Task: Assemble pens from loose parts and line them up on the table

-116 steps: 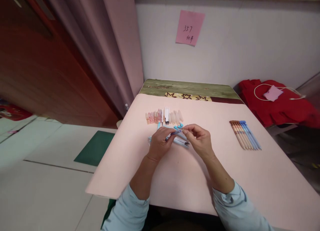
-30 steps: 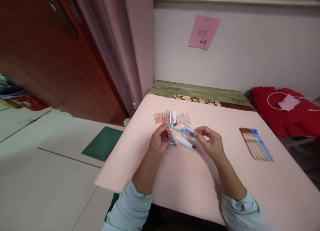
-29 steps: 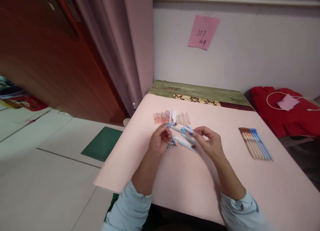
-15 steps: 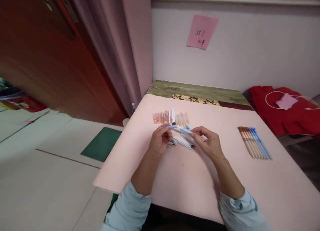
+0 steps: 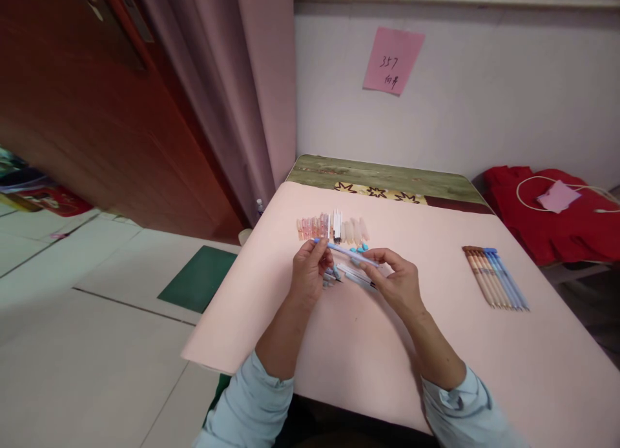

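A slim light-blue pen (image 5: 346,250) is held up above the table between my two hands. My left hand (image 5: 309,267) is closed on its left end, fingers pinched together. At the right end, the thumb and fingers of my right hand (image 5: 398,279) grip the barrel. Beneath the hands lie small blue pen parts (image 5: 330,277), partly hidden, and white refills with dark tips (image 5: 356,275). Several small bright-blue caps (image 5: 359,248) sit just behind the pen. Farther back are rows of pink patterned pen parts (image 5: 312,227), white refills (image 5: 337,226) and pale translucent pieces (image 5: 355,231).
A row of brown and blue pens (image 5: 495,279) lies on the right of the pink-covered table (image 5: 484,370). Red cloth (image 5: 511,225) with a white cable is beyond the right edge. A wall (image 5: 460,93) stands behind, a curtain (image 5: 268,80) and door (image 5: 121,112) to the left.
The blue piece in my left hand and the barrel in my right, with a pale section between them before, now form one continuous pen. My right hand has moved slightly left.
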`<state>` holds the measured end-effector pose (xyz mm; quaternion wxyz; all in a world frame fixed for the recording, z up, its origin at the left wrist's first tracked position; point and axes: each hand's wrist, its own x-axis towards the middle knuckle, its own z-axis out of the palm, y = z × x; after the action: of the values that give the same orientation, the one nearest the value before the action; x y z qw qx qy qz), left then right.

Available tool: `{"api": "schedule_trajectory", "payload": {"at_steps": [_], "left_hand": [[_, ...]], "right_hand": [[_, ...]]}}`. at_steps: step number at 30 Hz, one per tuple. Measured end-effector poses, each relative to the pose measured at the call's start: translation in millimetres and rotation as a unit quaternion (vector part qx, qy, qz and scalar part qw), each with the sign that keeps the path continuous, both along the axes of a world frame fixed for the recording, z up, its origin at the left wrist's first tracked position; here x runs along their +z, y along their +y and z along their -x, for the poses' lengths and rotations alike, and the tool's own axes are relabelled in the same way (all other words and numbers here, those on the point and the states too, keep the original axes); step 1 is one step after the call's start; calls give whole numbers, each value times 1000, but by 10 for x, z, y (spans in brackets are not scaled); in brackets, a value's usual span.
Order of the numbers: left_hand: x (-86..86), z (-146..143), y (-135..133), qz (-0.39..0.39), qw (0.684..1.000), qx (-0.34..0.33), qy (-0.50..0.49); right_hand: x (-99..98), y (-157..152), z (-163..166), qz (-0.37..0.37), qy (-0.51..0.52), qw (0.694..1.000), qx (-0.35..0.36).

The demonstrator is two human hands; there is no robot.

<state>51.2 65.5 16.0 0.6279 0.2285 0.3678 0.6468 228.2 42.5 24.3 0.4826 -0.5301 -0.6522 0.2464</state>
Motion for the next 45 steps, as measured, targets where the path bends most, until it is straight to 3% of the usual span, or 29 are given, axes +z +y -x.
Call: {"api": "schedule_trajectory", "payload": {"at_steps": [4, 14, 23, 28, 33, 37, 45], "left_hand": [[-1, 7, -1, 17, 999, 18, 23], [77, -12, -40, 43, 999, -23, 18], [64, -38, -44, 18, 999, -50, 1], [23, -60, -24, -2, 999, -32, -5], [-10, -48, -12, 1, 1000, 3, -2], [11, -44, -20, 15, 1000, -17, -3], [39, -44, -40, 3, 999, -49, -2]], "right_hand": [[-6, -41, 87, -8, 12, 1000, -10], [-10, -73, 129, -7, 13, 999, -44], [2, -74, 135, 77, -40, 996, -19], [-41, -60, 149, 112, -7, 994, -8], [-48, -83, 191, 91, 15, 996, 2], [-53, -92, 189, 94, 15, 995, -10], [-49, -86, 185, 139, 32, 989, 44]]}}
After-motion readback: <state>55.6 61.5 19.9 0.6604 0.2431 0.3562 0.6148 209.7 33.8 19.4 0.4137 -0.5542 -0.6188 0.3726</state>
